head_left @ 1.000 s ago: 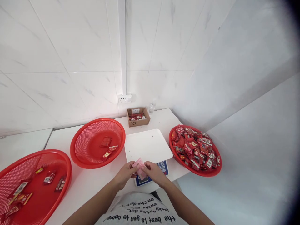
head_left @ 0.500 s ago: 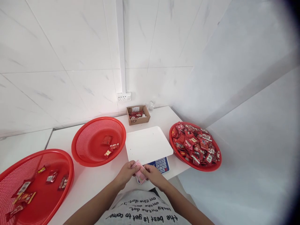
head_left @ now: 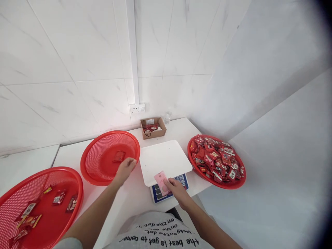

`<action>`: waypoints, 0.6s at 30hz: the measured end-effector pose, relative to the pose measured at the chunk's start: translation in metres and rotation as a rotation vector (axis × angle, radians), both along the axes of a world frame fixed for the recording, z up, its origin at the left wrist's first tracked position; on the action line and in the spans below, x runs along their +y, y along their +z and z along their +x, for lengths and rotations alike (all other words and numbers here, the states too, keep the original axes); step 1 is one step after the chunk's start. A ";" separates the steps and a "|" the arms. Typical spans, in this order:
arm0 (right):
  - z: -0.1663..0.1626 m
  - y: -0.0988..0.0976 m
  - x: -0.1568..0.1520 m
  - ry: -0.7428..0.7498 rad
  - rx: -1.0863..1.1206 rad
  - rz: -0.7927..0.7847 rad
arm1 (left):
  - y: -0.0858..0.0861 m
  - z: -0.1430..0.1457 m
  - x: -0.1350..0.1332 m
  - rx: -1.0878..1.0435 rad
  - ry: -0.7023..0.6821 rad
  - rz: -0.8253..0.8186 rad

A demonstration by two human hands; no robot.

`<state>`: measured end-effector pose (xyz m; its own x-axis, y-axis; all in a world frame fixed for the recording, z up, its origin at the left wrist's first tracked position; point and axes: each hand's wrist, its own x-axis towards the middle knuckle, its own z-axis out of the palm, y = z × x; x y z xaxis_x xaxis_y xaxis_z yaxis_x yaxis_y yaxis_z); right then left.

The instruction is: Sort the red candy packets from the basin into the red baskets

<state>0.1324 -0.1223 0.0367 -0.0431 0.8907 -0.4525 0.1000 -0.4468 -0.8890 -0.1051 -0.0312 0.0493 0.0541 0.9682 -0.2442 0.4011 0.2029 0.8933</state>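
My right hand (head_left: 175, 189) pinches a flat pink packet (head_left: 160, 180) by its edge, over the front of the scale (head_left: 163, 159). The packet covers part of the scale's blue panel and display. My left hand (head_left: 126, 169) hangs over the right rim of the middle red basket (head_left: 97, 152), its fingers drawn together; anything between them is too small or hidden to make out. A red wrapped packet (head_left: 119, 156) lies in that basket just beside the left hand. The small wrapped sweets near it are hidden behind the hand.
A red basket (head_left: 77, 214) at lower left holds several wrapped snacks. Another red basket (head_left: 241, 185), heaped with red packets (head_left: 215, 159), stands right of the scale. Behind the scale are a cardboard box (head_left: 155, 133) of packets and a clear glass jar (head_left: 167, 117) by the wall.
My left hand has let go of the pink packet and moved left to the middle basket. My right hand keeps the packet, now raised slightly and shifted right, with the scale's display partly uncovered.
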 end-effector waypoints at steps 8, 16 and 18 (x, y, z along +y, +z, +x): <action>0.010 0.001 0.002 0.016 -0.081 -0.031 | -0.048 -0.060 0.075 0.459 0.050 -0.005; 0.026 0.000 0.018 0.039 -0.090 -0.029 | -0.066 -0.057 0.092 0.351 0.182 -0.051; 0.027 -0.001 0.025 0.045 -0.087 -0.023 | -0.066 -0.061 0.096 0.301 0.240 -0.075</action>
<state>0.1599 -0.0975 0.0355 -0.0426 0.8781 -0.4765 0.1972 -0.4602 -0.8657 -0.1660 0.0649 -0.0170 -0.2563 0.9235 -0.2854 0.5766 0.3831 0.7217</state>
